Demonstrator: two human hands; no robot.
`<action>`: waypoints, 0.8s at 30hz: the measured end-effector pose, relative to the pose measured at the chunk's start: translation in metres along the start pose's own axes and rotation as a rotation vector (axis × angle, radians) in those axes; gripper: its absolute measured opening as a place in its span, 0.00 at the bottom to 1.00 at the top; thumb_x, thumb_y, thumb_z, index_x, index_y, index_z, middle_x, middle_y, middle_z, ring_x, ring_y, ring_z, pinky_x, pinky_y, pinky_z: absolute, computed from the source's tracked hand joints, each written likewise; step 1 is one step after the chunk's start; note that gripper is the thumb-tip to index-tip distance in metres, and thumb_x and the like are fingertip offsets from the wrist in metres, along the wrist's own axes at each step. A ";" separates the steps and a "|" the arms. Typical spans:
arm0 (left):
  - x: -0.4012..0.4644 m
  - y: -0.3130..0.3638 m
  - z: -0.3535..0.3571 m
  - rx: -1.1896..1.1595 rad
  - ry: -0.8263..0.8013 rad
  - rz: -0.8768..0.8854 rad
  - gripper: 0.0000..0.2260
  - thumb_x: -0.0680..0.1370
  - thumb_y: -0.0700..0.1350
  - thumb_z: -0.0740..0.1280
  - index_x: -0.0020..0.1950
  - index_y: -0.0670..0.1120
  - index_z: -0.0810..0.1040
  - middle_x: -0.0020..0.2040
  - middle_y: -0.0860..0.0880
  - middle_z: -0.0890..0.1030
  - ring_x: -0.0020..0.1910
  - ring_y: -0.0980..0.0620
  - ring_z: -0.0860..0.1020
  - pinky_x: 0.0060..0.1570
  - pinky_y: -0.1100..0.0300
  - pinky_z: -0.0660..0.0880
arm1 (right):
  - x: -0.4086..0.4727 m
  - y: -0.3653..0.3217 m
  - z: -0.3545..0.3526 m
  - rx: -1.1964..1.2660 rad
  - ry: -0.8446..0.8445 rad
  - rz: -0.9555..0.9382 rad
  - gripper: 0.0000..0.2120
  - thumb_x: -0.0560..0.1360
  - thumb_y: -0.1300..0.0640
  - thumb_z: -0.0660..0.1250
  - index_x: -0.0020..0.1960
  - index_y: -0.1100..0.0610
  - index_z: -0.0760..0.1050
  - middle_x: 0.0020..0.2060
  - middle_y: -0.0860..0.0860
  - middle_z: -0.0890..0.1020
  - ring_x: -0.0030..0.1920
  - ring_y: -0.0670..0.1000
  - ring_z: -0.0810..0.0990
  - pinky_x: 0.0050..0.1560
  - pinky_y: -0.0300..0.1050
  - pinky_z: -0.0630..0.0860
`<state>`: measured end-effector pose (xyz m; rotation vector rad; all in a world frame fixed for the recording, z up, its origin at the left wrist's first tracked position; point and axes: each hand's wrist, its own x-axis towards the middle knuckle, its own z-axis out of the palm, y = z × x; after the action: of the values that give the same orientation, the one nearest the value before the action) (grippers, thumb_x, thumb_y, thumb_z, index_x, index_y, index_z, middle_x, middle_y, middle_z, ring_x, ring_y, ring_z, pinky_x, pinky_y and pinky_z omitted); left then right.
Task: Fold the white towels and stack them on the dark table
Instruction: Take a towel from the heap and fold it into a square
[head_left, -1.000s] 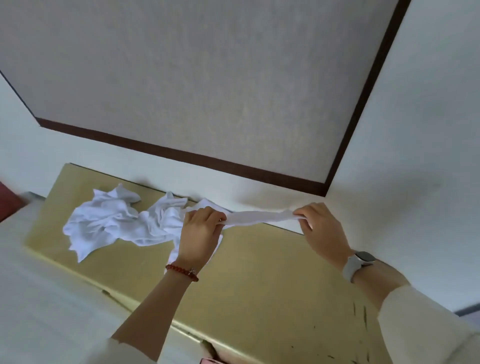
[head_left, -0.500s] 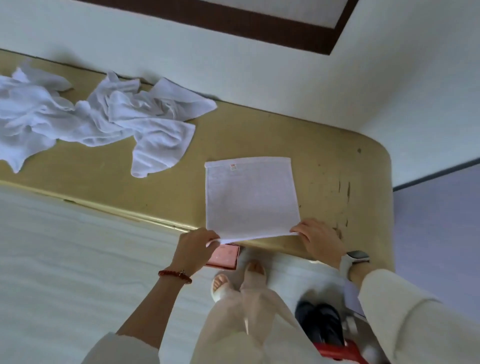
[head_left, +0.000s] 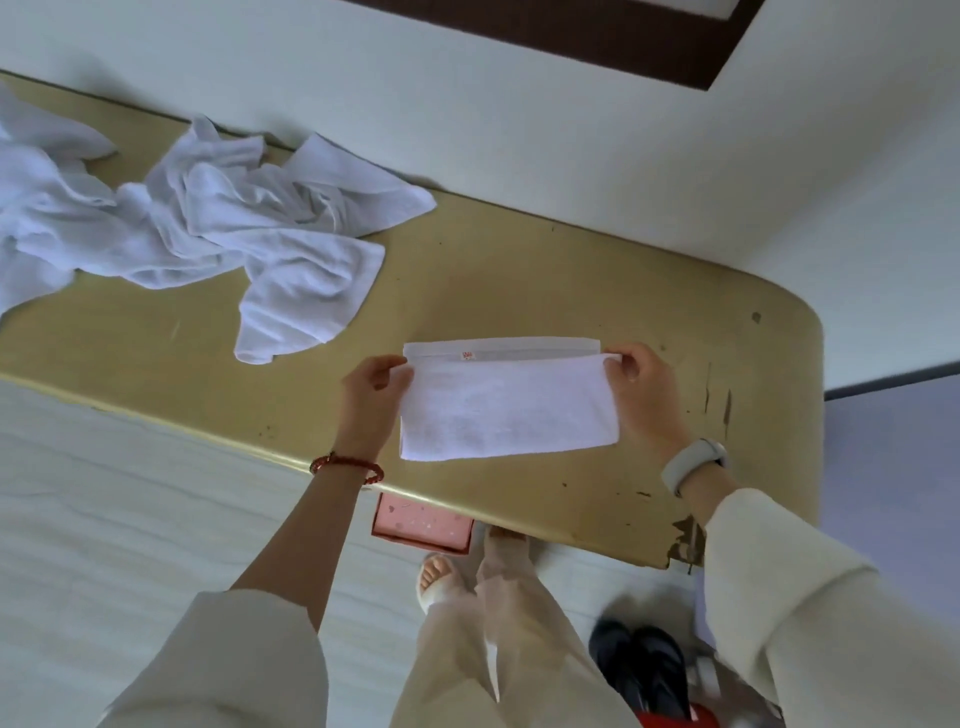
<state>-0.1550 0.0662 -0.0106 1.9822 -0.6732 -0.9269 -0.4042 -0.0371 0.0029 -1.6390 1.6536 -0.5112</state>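
Hands, left (head_left: 371, 387) and right (head_left: 641, 387), now pinching the small white terry towel (head_left: 506, 410) folded in half (previously flat); stacking remains.

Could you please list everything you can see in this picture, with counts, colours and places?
Towel being folded: one, white, near edge of table, folded in half, small red tag at far edge.
Unfolded towels: crumpled pile, count unclear, white, left part of table.
Table: one, yellowish-tan, scuffed, against the wall.
Pink box: one, on floor under table edge.
Black shoes: a pair, floor at lower right.
Bead bracelet: one, red, left wrist.
Watch: one, pale grey, right wrist.
Left hand: pinches towel's left corner.
Right hand: pinches towel's right corner.
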 end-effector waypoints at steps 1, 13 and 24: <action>0.005 0.002 0.004 -0.007 0.019 -0.003 0.08 0.75 0.39 0.66 0.54 0.40 0.78 0.48 0.47 0.79 0.48 0.52 0.77 0.48 0.62 0.74 | 0.007 0.001 0.002 0.007 0.012 0.018 0.10 0.77 0.62 0.59 0.57 0.61 0.74 0.44 0.50 0.76 0.43 0.47 0.73 0.38 0.35 0.67; 0.038 -0.008 0.025 0.153 0.131 0.001 0.08 0.75 0.42 0.66 0.52 0.44 0.80 0.46 0.49 0.81 0.46 0.53 0.78 0.45 0.66 0.73 | 0.047 0.018 0.028 -0.058 0.051 -0.040 0.07 0.76 0.64 0.60 0.50 0.63 0.76 0.41 0.54 0.79 0.40 0.50 0.74 0.43 0.39 0.70; 0.041 -0.006 0.029 0.382 0.180 0.055 0.10 0.76 0.44 0.67 0.56 0.45 0.79 0.49 0.50 0.73 0.43 0.54 0.73 0.45 0.61 0.73 | 0.047 0.029 0.036 -0.229 0.065 -0.153 0.08 0.74 0.66 0.62 0.52 0.62 0.76 0.51 0.59 0.73 0.39 0.53 0.73 0.37 0.42 0.69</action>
<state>-0.1531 0.0265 -0.0420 2.3345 -0.8443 -0.6082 -0.3931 -0.0724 -0.0516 -1.9457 1.6931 -0.4675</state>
